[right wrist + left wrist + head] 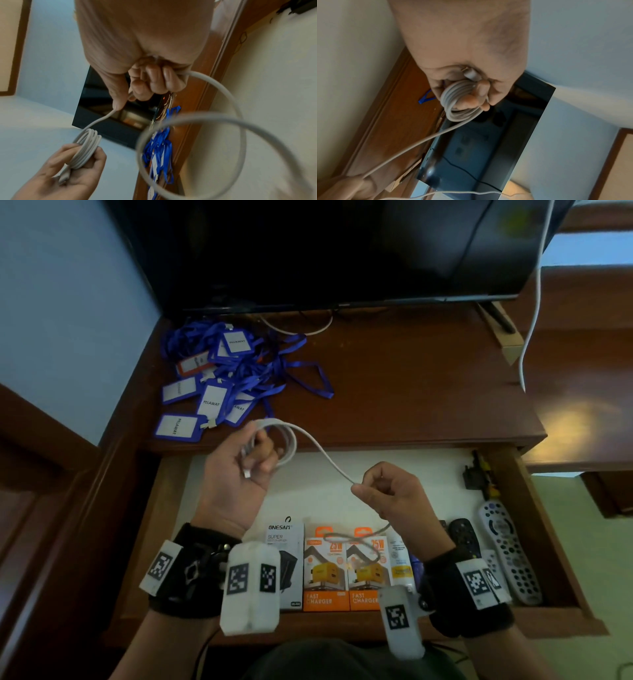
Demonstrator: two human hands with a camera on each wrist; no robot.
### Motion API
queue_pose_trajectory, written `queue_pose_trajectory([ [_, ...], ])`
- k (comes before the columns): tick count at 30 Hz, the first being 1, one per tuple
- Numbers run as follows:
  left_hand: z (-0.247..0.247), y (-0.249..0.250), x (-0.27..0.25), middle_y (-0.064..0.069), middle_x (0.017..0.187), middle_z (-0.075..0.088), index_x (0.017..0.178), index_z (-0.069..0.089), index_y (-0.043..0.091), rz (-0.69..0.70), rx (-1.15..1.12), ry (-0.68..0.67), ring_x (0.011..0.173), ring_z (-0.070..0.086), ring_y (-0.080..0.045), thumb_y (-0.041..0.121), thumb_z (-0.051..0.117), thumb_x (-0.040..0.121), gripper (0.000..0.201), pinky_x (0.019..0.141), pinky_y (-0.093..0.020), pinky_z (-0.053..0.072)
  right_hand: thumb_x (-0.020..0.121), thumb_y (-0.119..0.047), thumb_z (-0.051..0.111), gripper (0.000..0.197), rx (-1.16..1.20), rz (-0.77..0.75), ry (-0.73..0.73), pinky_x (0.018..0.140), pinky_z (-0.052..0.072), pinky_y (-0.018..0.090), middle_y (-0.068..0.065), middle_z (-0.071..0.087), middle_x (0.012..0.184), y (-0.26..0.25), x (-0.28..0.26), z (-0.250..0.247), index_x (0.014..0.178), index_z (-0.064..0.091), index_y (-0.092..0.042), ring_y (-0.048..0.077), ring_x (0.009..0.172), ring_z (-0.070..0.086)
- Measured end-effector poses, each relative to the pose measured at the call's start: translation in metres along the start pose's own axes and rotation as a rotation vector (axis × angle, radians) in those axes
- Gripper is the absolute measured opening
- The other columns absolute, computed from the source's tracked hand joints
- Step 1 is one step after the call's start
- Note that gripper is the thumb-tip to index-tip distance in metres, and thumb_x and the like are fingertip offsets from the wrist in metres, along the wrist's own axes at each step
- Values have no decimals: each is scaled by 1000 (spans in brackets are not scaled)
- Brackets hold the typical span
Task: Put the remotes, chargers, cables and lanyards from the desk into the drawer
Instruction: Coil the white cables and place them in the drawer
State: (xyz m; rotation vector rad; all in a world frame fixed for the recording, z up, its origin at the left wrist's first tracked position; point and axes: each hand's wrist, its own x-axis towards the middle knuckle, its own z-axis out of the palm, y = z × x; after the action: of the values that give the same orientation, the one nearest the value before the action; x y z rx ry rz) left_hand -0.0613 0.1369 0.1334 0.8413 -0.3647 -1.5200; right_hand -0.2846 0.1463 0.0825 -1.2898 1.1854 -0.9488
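Head view alone shows open wooden drawer [534, 510] holding boxed chargers, remotes; blue lanyards [226, 371] at desk's back-left corner. White round cable [322, 450] above drawer: coil gripped by left hand [239, 470], fingers curled through loops; right hand [390, 491] pinches free strand.

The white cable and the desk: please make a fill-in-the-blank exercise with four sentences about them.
1. The left hand holds the white cable wound into a ____.
2. The right hand pinches the cable over the open ____.
3. The lanyards still on the desk are ____ in colour.
4. The two orange charger boxes lie ____ the drawer.

Missing words: coil; drawer; blue; inside
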Motion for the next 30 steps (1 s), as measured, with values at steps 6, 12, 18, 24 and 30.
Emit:
queue_pose_trajectory([
  [6, 10, -6, -3, 7, 53, 31, 70, 51, 17, 152, 280, 46, 50, 39, -7, 21, 41, 101, 34, 78, -24, 48, 79, -12, 76, 25, -267, -66, 20, 48, 33, 11, -15, 47, 45, -14, -1, 10, 60, 60, -10, 2, 45, 41],
  [12, 19, -19, -5, -2, 58, 27, 77, 49, 10, 159, 600, -13, 54, 37, -12, 25, 36, 103, 32, 69, -26, 40, 80, -12, 74, 11, -307, -107, -239, 55, 42, 10, -13, 61, 58, -38, -8, 23, 70, 71, -9, -1, 54, 56],
  [18, 19, -37, -8, 3, 57, 41, 77, 50, 11, 145, 823, -153, 58, 49, -11, 28, 39, 102, 32, 65, -21, 45, 84, -7, 69, 17, -133, -177, -189, 56, 42, 15, 2, 62, 58, -48, -9, 21, 68, 68, -1, 3, 54, 53],
  [24, 19, -45, -8, 1, 62, 52, 81, 53, 7, 73, 835, -236, 61, 52, -10, 23, 41, 101, 29, 65, -18, 48, 90, -2, 60, 26, -84, -181, -51, 48, 29, 7, -16, 47, 42, -45, -9, 15, 64, 59, -6, 0, 42, 40],
  [30, 18, -51, -7, 1, 73, 66, 99, 64, 3, -32, 864, -314, 70, 60, -11, 24, 43, 100, 30, 69, -21, 48, 91, -7, 60, 26, -39, -203, 72, 48, 30, 10, -15, 48, 46, -40, -5, 9, 65, 61, -10, 1, 44, 37],
])
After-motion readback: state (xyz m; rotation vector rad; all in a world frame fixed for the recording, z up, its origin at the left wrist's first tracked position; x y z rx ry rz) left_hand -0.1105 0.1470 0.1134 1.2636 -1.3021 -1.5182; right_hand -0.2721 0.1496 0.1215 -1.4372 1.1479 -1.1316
